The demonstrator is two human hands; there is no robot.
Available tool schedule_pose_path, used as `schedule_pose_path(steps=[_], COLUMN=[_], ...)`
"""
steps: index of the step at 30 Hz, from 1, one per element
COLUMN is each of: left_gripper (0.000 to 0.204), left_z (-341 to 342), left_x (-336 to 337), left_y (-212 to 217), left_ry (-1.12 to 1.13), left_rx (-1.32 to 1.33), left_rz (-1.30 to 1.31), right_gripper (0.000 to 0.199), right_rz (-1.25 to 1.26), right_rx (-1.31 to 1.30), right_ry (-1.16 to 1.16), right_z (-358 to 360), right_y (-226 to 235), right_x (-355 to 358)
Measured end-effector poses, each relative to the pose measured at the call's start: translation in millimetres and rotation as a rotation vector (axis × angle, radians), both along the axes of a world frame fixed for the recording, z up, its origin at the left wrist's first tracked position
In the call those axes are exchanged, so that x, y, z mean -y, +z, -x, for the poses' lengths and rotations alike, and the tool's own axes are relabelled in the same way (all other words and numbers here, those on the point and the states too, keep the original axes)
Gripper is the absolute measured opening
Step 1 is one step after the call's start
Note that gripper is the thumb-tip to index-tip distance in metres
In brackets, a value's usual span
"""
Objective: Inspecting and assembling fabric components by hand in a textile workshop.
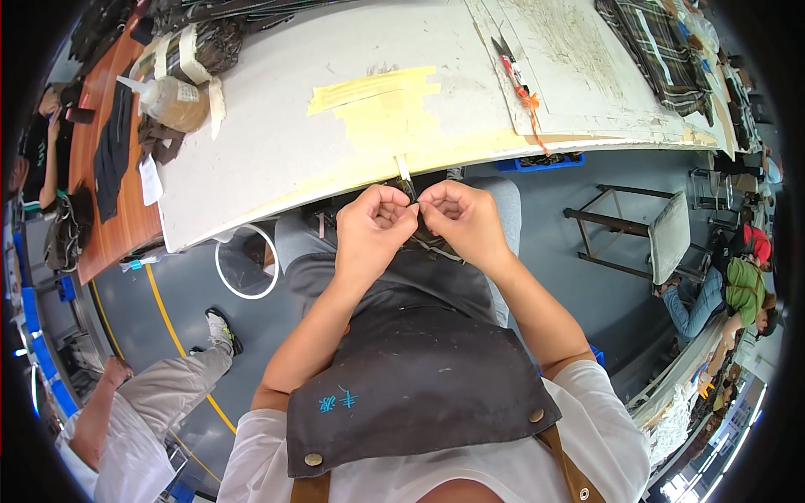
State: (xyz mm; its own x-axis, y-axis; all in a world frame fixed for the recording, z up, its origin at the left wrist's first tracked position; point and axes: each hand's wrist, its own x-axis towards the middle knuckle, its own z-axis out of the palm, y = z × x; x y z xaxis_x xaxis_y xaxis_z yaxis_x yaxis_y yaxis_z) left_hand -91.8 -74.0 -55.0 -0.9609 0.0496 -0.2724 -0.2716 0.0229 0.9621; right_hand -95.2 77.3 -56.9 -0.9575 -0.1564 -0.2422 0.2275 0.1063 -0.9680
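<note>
My left hand [371,226] and my right hand [463,220] meet just below the front edge of the white worktable [277,142]. Both pinch a small dark piece [412,197] between their fingertips; its shape is mostly hidden by the fingers. A pale strip [403,167] hangs over the table edge right above the hands. Under my hands lies a dark grey apron [411,360] over my lap.
Yellow tape patches [381,101], small snips with an orange cord [511,63], a glue bottle [172,99] and plaid fabric [654,46] lie on the table. A stool [654,235] stands at right. Other people sit at lower left [126,419], far left and right [734,293].
</note>
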Motion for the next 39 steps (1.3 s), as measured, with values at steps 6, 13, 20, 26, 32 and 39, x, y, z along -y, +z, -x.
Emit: schedule_pose_path(steps=[6, 13, 20, 26, 32, 39], left_gripper=[0.003, 0.003, 0.005, 0.004, 0.001, 0.005], left_z=[7, 8, 16, 14, 12, 7], left_x=[3, 6, 8, 7, 4, 1], left_y=[0, 1, 5, 0, 0, -9], left_ry=[0.001, -0.034, -0.054, -0.042, -0.024, 0.035], left_rx=[0.105, 0.083, 0.139, 0.113, 0.068, 0.015], left_rz=[-0.143, -0.101, -0.112, -0.179, -0.139, -0.146], right_gripper=[0.004, 0.007, 0.006, 0.005, 0.01, 0.011], right_rz=[0.111, -0.232, -0.162, -0.148, -0.212, -0.175], right_rx=[0.117, -0.334, -0.259, -0.205, -0.243, -0.194], right_ry=[-0.021, 0.0, -0.017, -0.005, -0.02, -0.117], right_z=[3, 6, 6, 8, 12, 8], right_y=[0, 9, 1, 7, 8, -2], right_x=[-1, 5, 4, 6, 8, 17])
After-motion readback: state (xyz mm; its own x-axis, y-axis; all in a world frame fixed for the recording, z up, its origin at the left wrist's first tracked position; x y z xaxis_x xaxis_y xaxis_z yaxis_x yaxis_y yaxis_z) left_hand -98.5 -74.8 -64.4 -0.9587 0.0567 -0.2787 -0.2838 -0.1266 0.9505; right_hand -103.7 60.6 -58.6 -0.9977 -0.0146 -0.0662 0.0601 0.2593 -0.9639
